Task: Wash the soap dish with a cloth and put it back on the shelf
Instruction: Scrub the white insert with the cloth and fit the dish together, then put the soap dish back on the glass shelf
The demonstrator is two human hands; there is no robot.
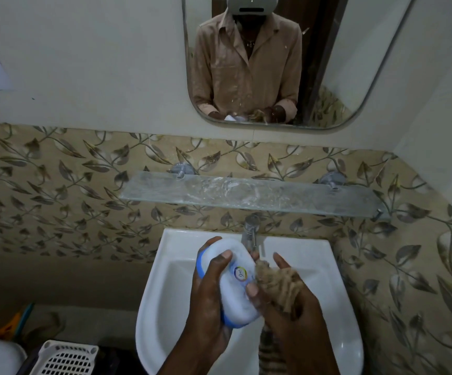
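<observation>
1. Soap dish [237,282]: white with a blue edge and a small round sticker, held above the white sink [160,293], just near of the tap [250,234].
2. Left hand [211,301]: wrapped round the left side of the soap dish, fingers curled over its top face, thumb end at the near right edge; grip closed on the dish.
3. Right hand [295,304]: just right of the dish, grip closed on a bunched brown cloth [276,280], with the forefinger stretched out toward the far side.
4. Cloth: pressed against the right end of the dish by the sticker; a striped tail hanging down near the front rim of the sink.
5. Glass shelf [246,193]: fixed to the leaf-patterned tiled wall [57,185] on two metal brackets, far of the sink and above the tap; smeared with whitish marks.
6. Mirror [273,60]: on the wall above the shelf, showing the reflection of a person in a tan shirt with both hands at the sink.
7. White slotted basket [65,358]: on the floor at the near left, beside a rounded white object cut off by the frame edge.
</observation>
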